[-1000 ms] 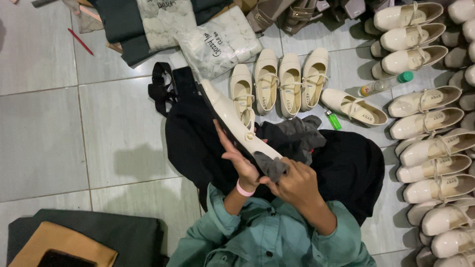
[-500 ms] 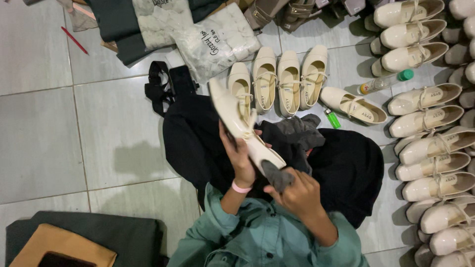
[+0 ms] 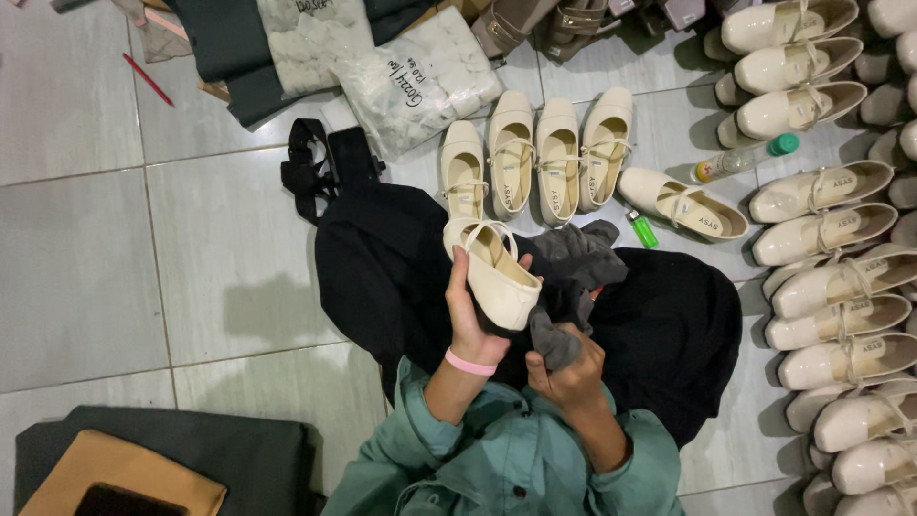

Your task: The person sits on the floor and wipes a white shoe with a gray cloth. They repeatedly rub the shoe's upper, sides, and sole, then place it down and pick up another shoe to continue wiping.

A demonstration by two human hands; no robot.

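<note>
My left hand grips a cream strap shoe from its side, its opening turned up, above my black-clad lap. A pink band sits on that wrist. My right hand is closed on a grey cloth, which is pressed against the shoe's heel end. The cloth bunches up toward the floor shoes. I wear a teal jacket.
Several cream shoes stand in a row ahead; many more line the right edge. A green lighter, a small green-capped bottle, a black strap, plastic bags, and a tan box on dark cloth lie around.
The shoe has turned from sole-up and stretched out to opening-up, drawn closer in my left hand. My right hand with the cloth has shifted to the heel end.
</note>
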